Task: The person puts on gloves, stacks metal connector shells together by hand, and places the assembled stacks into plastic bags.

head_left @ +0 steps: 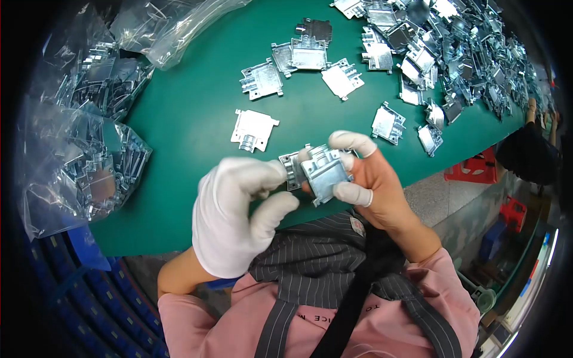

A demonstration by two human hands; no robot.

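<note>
Between the thumb and fingers of my right hand [380, 184], which wears white finger cots, is a silvery metal plate [326, 176] with raised edges and small tabs. I hold it tilted above the front edge of the green table [197, 113]. My left hand [230, 209], in a white glove, is just left of it, fingers curved and thumb apart with nothing between them. Another metal plate [290, 169] shows behind the held one, partly hidden. Beyond my hands a single metal plate [253, 130] lies flat on the table.
Several similar plates [309, 53] lie loosely at the back middle. A large heap of metal plates [459, 53] covers the far right. Clear plastic bags [98, 161] of plates stand at the left. Red stools [474, 168] and another person [528, 149] are beyond the right edge.
</note>
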